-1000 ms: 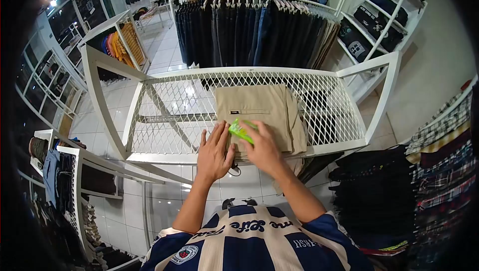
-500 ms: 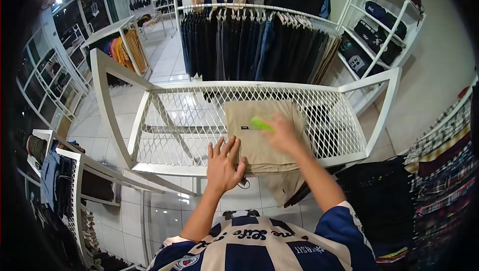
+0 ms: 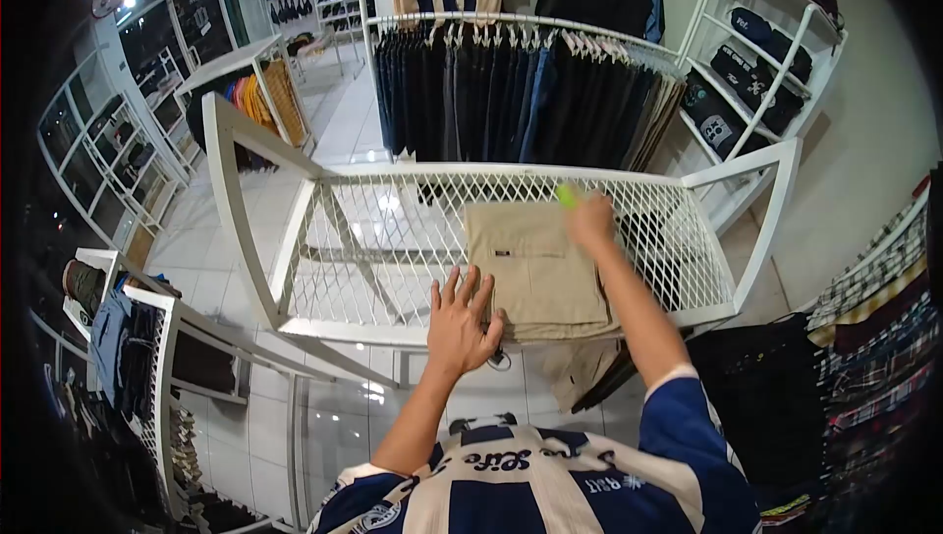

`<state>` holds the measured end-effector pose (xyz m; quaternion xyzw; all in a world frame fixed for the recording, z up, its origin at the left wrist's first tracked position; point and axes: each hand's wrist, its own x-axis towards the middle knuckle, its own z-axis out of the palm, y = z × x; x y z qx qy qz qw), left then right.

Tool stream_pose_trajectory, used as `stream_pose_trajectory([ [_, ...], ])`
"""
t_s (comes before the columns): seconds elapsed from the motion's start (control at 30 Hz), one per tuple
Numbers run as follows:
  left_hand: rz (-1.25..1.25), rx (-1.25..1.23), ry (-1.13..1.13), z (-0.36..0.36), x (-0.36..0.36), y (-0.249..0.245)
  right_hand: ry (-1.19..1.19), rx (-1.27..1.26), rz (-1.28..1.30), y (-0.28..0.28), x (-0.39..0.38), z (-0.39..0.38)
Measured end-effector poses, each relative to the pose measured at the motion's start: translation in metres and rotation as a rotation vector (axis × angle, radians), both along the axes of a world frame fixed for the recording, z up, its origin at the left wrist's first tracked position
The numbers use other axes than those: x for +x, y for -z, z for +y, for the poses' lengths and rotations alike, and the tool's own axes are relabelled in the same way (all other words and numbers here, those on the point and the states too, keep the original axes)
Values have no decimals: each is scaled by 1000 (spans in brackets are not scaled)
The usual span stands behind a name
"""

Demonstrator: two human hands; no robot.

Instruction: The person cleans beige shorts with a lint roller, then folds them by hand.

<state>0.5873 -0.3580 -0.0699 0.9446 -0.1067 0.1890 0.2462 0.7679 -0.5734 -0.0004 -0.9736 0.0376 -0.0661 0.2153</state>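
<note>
Folded khaki trousers [image 3: 538, 288] lie on the white mesh shelf [image 3: 378, 313], with a small dark label near a pocket seam on top. My left hand [image 3: 462, 328] is spread open at their left edge, fingers stretched out over the mesh and the cloth's border. At the far right corner of the trousers, my right hand [image 3: 591, 224] is closed around a small bright green object [image 3: 567, 196]. Only its green end shows beyond my fingers, and its kind is hidden by the grip.
Behind the shelf, dark trousers [image 3: 491, 92] hang from a rail. Bags [image 3: 742, 72] sit on a white rack at the back right. Plaid garments [image 3: 874, 318] hang at the right. A lower shelf unit with folded clothes [image 3: 123, 347] stands at the left.
My right hand has moved with the green object from the middle of the trousers to their far right corner. My left hand stays at the left edge. The view has shifted slightly.
</note>
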Motion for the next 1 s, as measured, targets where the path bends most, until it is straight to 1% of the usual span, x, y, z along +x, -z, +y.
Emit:
stream_pose_trajectory([
  [0.03, -6, -11, 3, -1, -2, 0, -36, -255, -184, 33, 25, -29],
  [0.1, -14, -13, -4, -2, 0, 0, -144, -248, -409, 28, 28, -7],
  [0.17, -9, -9, -8, -2, -2, -3, -414, 4, -296, 0, -16, 54],
  [0.23, -12, 0, -5, -3, -1, -2, -685, 18, -400, 21, -47, 92],
  [0.27, -13, 9, -15, -3, -2, 0, -677, 22, -403, 26, -43, 88],
  [0.33, -11, 23, -17, 0, -3, -2, -572, 9, -385, 45, -21, 64],
  [0.37, -7, 17, -15, 0, -2, -5, -373, -78, -189, 48, 16, 33],
  [0.4, -1, 2, -20, -2, -4, -6, -31, 619, -4, 23, 20, 4],
  [0.43, 10, 0, -20, -2, -9, -1, 226, 66, -164, 101, 99, -46],
  [0.47, 2, -3, -14, -1, -9, 3, 48, -328, -302, 64, 67, -55],
  [0.5, -26, -13, -12, -2, -1, 4, 49, -331, -322, 34, 49, -47],
  [0.53, -19, -9, -19, -3, -1, 2, -72, -109, -304, 17, 28, -28],
  [0.57, -10, -16, -12, -3, -2, 0, -184, 114, -261, 15, -1, -10],
  [0.63, -14, 1, -7, -2, -2, -1, -479, 53, -327, 29, -63, 32],
  [0.67, -14, 10, -5, -1, -2, -3, -468, 49, -322, 38, -81, 27],
  [0.73, -13, 15, 4, -2, 0, -2, -587, 24, -392, 48, -105, 20],
  [0.77, -13, 20, -4, -2, -2, -2, -422, 93, -274, 24, -101, 1],
  [0.8, 6, 14, -1, -2, -3, -6, -224, -36, -280, 36, -80, -27],
  [0.83, 7, 8, -1, -4, -3, -6, -79, -84, -179, 14, -76, -41],
  [0.9, 2, 6, -1, -3, -2, -4, -21, -118, -286, 11, -79, -45],
  [0.93, -2, 20, -7, -3, 0, 0, -22, -121, -294, 15, -85, -35],
  [1.0, -2, 19, -5, -3, 0, 0, -322, -25, -367, 22, -127, 6],
])
